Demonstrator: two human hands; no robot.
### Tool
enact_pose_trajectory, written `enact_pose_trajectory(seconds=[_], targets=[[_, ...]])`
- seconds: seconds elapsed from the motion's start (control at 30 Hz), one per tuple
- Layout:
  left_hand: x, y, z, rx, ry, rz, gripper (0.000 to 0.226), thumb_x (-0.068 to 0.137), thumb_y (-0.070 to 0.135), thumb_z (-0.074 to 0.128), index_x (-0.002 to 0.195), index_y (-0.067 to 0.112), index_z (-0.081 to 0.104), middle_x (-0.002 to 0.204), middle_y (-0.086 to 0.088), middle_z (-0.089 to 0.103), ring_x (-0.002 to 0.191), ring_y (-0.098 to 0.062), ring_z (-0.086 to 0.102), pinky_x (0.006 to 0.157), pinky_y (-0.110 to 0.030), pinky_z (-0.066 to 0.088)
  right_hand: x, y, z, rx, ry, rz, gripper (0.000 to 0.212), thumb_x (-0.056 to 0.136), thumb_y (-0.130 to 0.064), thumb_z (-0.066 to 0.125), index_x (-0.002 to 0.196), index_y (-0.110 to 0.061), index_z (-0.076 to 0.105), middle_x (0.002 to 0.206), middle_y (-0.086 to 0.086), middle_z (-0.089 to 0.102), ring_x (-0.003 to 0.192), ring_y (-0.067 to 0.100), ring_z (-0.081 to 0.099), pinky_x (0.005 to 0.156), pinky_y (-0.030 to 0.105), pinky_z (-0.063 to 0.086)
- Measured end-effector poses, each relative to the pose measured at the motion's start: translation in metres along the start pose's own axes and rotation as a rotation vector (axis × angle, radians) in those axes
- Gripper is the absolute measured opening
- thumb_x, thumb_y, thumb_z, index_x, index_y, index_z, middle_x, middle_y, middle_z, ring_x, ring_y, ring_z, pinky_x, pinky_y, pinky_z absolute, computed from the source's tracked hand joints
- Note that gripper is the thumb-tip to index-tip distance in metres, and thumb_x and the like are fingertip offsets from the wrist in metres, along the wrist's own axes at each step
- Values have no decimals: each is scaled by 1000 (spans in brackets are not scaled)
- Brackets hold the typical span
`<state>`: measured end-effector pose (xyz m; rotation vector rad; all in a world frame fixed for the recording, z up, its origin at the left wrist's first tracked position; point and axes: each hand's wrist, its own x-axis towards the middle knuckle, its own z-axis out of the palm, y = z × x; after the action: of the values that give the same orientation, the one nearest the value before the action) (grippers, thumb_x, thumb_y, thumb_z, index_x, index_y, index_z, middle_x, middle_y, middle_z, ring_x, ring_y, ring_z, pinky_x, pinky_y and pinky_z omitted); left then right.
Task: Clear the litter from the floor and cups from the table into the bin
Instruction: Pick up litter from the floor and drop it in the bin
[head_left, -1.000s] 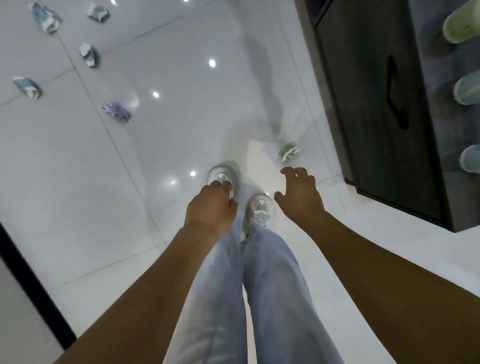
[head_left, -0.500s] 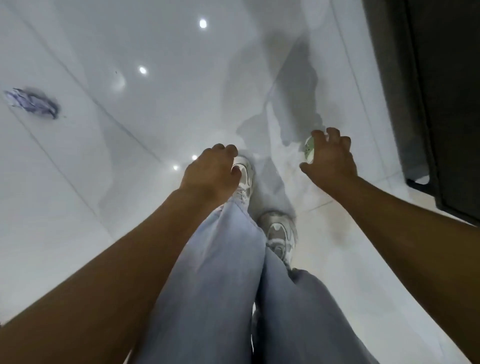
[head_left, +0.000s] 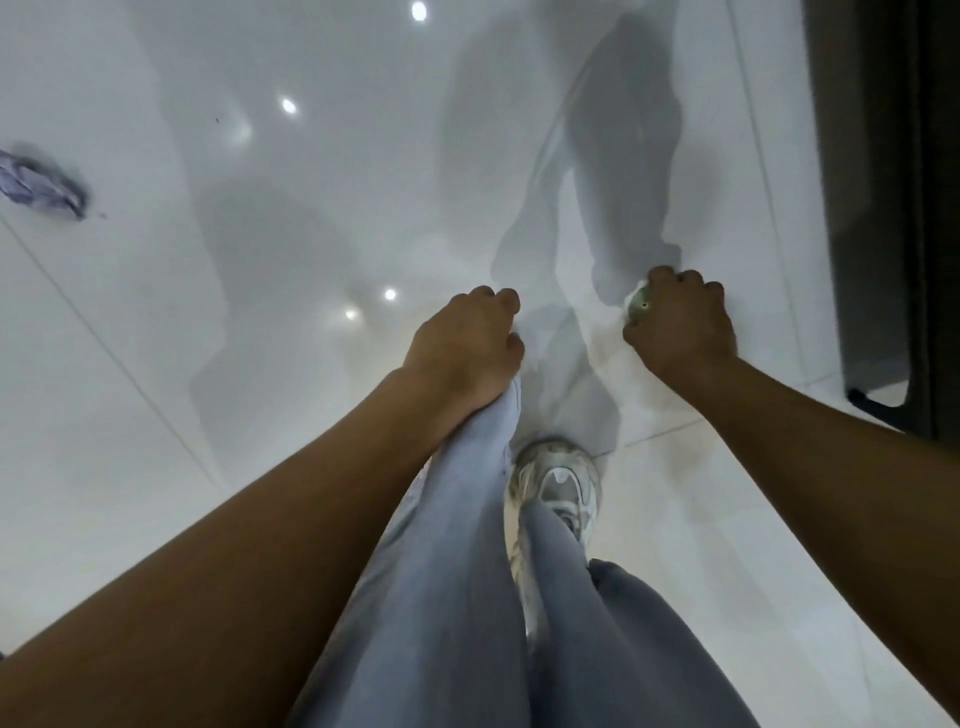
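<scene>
the right hand (head_left: 680, 327) grips green litter (head_left: 640, 303) on the floor (head_left: 311, 208); left hand (head_left: 462, 343) loosely curled, empty; next, lift and bin it.

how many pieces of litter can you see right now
2: a green crumpled piece gripped in the right hand, and a purple crumpled piece on the floor at far left. More may lie outside the view.

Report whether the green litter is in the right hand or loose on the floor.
In the hand. The right hand has its fingers curled round the green litter, with only a sliver showing at the thumb side.
</scene>
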<state>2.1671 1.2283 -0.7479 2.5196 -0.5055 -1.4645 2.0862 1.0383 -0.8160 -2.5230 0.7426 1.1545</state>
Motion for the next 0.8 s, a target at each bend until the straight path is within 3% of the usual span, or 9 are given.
enact_pose_trajectory(seconds=[0.13, 0.23, 0.43, 0.53, 0.7, 0.8], targets=[[-34, 19, -21, -2, -16, 21, 35, 91, 12, 47, 126, 13, 48, 113, -7, 54, 104, -26, 54, 86, -42, 49, -51, -33, -38, 259, 38, -53, 53, 83, -26, 68, 130, -11, 47, 126, 16, 51, 115, 36, 46, 90, 38, 41], [-72, 31, -47, -6, 0, 51, 53, 89, 8, 53, 138, 19, 36, 117, -6, 51, 106, -25, 53, 84, -42, 51, -100, -61, -74, 410, 43, -113, 58, 82, -27, 72, 132, -14, 47, 126, 12, 54, 116, 32, 48, 93, 34, 40], [-159, 42, -105, -86, 78, 99, 76, 85, 15, 63, 148, 21, 21, 134, -4, 44, 118, -23, 50, 87, -42, 50, -196, -102, -150, 617, -68, -128, 67, 80, -25, 74, 138, -19, 41, 130, 6, 53, 119, 25, 51, 98, 35, 45], [-201, 46, -132, -126, 134, 134, 72, 84, 13, 62, 147, 21, 27, 135, -2, 45, 116, -21, 51, 86, -41, 51, -233, -121, -183, 634, -125, -154, 72, 80, -23, 74, 142, -20, 36, 129, 4, 53, 117, 23, 53, 92, 31, 46], [-262, 41, -161, -159, 188, 120, 49, 83, 7, 57, 131, 12, 46, 122, -6, 51, 106, -22, 53, 82, -41, 49, -281, -153, -223, 588, -270, -251, 85, 82, -15, 68, 150, -20, 16, 130, 2, 48, 98, 12, 49, 64, 10, 34], [-290, 30, -165, -191, 233, 98, 38, 83, 6, 55, 121, 8, 52, 116, -6, 53, 101, -21, 53, 80, -38, 48, -306, -171, -235, 543, -344, -316, 85, 85, -14, 65, 152, -20, 12, 137, 4, 44, 100, 10, 46, 65, 9, 33]])
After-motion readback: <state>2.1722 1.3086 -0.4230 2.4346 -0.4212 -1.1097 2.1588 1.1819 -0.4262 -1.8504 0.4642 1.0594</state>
